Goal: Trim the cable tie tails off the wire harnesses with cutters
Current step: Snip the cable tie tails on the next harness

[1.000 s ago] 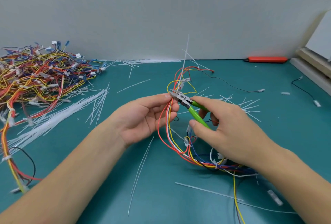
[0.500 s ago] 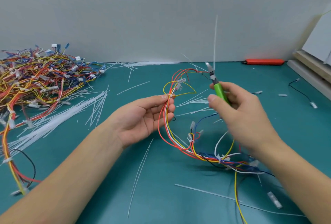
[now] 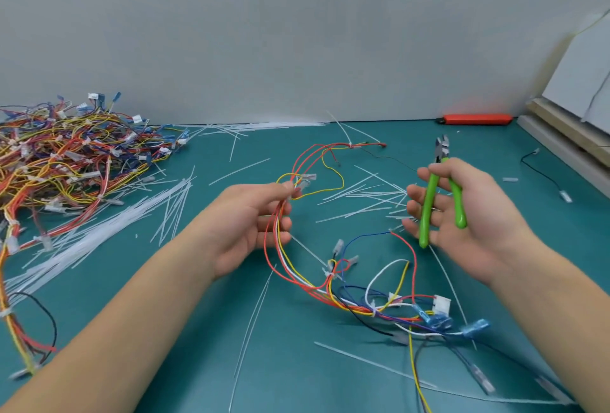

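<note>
No legible markings. One wire harness (image 3: 333, 284) trails over the teal table (image 3: 297, 363), pinched by the left hand (image 3: 251, 224). Right hand (image 3: 462, 214) grasps one pair of green-handled cutters (image 3: 440, 195), jaws parted.

A teal-green work mat (image 3: 165, 363) covers the table surface from the near edge back to a plain pale grey wall (image 3: 297, 33). At the foot of that wall, toward the right, a slim orange-red bar-shaped tool with a black end (image 3: 475, 119) lies flat on the mat, parallel to the wall. At the far right edge, pale wooden strips (image 3: 561, 135) are stacked in steps and run diagonally, and a white flat board (image 3: 581, 82) leans above them. Just in front of the strips, a short loose black wire with small white ends (image 3: 544, 175) lies on the mat.
</note>
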`<state>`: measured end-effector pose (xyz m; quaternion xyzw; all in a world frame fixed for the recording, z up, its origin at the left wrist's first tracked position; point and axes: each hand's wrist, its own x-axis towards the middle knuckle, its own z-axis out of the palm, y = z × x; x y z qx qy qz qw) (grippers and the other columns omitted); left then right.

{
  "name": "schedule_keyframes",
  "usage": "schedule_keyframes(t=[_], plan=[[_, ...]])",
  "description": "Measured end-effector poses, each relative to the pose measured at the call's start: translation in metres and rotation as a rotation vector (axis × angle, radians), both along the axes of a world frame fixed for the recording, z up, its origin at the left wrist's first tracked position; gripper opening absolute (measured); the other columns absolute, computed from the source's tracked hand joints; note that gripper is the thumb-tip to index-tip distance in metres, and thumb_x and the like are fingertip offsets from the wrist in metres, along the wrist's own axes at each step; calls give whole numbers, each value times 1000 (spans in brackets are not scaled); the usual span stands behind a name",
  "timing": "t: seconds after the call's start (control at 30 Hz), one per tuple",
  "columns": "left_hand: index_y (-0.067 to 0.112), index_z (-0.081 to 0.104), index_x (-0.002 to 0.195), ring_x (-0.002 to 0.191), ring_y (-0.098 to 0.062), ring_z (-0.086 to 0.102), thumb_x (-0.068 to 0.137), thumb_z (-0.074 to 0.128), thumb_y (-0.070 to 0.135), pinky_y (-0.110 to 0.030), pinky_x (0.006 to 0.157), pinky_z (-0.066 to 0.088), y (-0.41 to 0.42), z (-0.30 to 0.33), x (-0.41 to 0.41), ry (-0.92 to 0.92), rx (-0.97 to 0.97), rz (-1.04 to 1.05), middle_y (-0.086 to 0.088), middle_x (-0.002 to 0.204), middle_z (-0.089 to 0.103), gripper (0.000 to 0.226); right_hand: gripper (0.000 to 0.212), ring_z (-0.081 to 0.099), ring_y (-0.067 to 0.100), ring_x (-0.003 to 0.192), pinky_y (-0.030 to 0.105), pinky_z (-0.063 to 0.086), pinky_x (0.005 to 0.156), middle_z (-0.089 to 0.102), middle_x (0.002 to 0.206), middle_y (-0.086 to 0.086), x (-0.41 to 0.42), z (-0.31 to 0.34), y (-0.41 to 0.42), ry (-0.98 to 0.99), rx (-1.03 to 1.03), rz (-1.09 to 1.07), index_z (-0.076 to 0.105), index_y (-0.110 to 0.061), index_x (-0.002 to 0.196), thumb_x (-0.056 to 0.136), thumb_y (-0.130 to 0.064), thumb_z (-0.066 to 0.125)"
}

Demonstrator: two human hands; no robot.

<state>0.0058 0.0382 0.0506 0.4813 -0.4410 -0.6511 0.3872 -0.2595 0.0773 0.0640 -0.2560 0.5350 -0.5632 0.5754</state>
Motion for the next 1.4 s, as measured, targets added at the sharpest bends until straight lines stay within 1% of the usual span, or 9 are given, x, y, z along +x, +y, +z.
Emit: schedule_keyframes(t=[0.2, 0.43, 0.53, 0.7, 0.8, 0.93, 1.1, 1.27, 1.4], plan=[[9, 78, 96, 50, -15, 55, 93, 71, 25, -28, 47, 53, 2, 4, 9, -321, -166, -172, -2, 67, 58, 18, 25, 69, 27, 78, 49, 62, 82, 71, 93, 11, -1, -2, 0, -97, 75, 135, 60, -17, 115, 92, -25, 64], [22, 81, 83, 46, -10, 51, 99, 66, 30, -23, 43, 46, -14, -4, 26, -445, -237, 69, 4, 61, 57, 24, 45, 73, 38, 96, 59, 59, 89, 72, 104, 21, 2, 3, 12, 9, 91, 643, 63, -14, 122, 79, -21, 71], [30, 82, 79, 49, -8, 53, 100, 65, 33, -22, 47, 49, -20, -8, 29, -351, -235, 163, 5, 65, 57, 27, 40, 71, 42, 106, 56, 55, 94, 71, 113, 24, 15, -3, 23, 36, 27, 851, 62, -11, 126, 88, -24, 64], [24, 82, 79, 56, -10, 59, 102, 62, 29, -30, 62, 52, -25, -11, 31, -222, -262, 280, 5, 66, 61, 31, 40, 68, 45, 115, 58, 50, 100, 68, 126, 28, 22, -3, 31, 78, -29, 983, 62, -7, 129, 94, -26, 65], [19, 78, 88, 67, -14, 73, 103, 60, 28, -31, 71, 47, -26, -8, 34, -199, -277, 293, 6, 67, 66, 26, 48, 70, 37, 108, 54, 56, 93, 69, 126, 27, 17, 0, 26, 62, -9, 905, 60, -9, 131, 88, -29, 67], [14, 70, 105, 86, -20, 78, 107, 49, 25, -30, 81, 46, -29, -4, 37, 46, -150, 216, 8, 67, 63, 23, 47, 72, 33, 100, 52, 60, 88, 72, 123, 23, 9, -2, 15, 28, 36, 708, 61, -14, 130, 85, -25, 70], [15, 68, 98, 83, -18, 78, 100, 50, 7, -50, 92, 60, -29, 1, 39, 406, -12, 165, 7, 64, 54, 19, 49, 73, 33, 97, 52, 60, 89, 73, 123, 22, 6, -5, 9, -48, 62, 599, 63, -18, 127, 80, -28, 74], [19, 74, 104, 118, -22, 69, 94, 52, 7, -72, 106, 33, -25, -1, 37, 531, 26, 44, 12, 62, 49, 27, 55, 73, 30, 97, 49, 61, 87, 74, 121, 19, 11, -7, 11, -35, 16, 591, 62, -17, 131, 79, -33, 72], [19, 65, 116, 123, -26, 67, 85, 57, 6, -69, 112, 28, -22, 0, 32, 552, 14, 1, 12, 59, 48, 34, 54, 73, 29, 98, 49, 60, 90, 74, 120, 18, 15, -10, 13, 11, 4, 620, 65, -17, 130, 80, -34, 71]])
